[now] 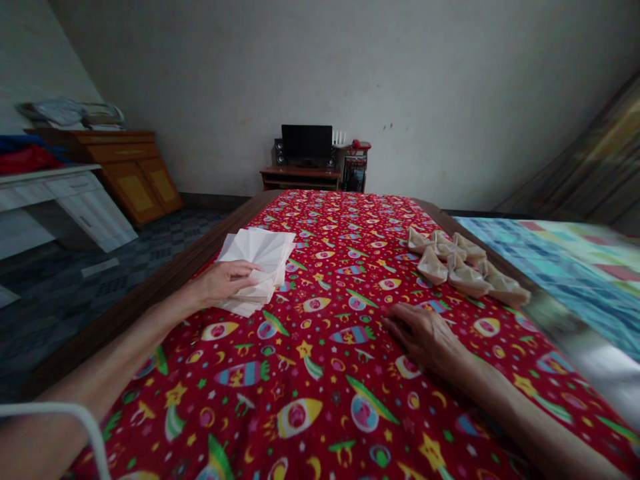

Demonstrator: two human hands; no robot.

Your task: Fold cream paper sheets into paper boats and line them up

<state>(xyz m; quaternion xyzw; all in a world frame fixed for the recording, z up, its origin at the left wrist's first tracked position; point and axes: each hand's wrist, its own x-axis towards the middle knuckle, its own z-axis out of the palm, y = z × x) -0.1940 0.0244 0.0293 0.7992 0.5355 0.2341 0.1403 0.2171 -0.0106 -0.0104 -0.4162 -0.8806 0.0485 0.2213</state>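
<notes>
Just left of the centre of the frame, I see a loose stack of creased white sheets (263, 253), fanned unevenly so that several corners and edges show; the left hand (230, 280) lies over its near left part, fingers stretched across the paper and touching it, with no clench that I can make out. Under the sheets spreads a red printed cloth (320, 347) with rockets, stars and moons; it covers most of the worktop (195, 257), whose brown edge shows along the left side.

Right of centre and lower than the stack, the right hand (425, 337) rests on the cloth, palm down, fingers loosely bent and grasping nothing that I can see; beyond it, towards the right of the frame, sits a group of folded paper pieces (467, 273), pale beige and pointed, set close together in rough rows.

Farther out, a blue patterned cover (560, 280) lies at the right; at upper centre a dark monitor (307, 142) stands between speakers against the wall; an orange-brown cabinet (143, 177) and a white desk (75, 200) fill the upper left; a white cable (93, 427) curves across my view at lower left, over the left forearm.
</notes>
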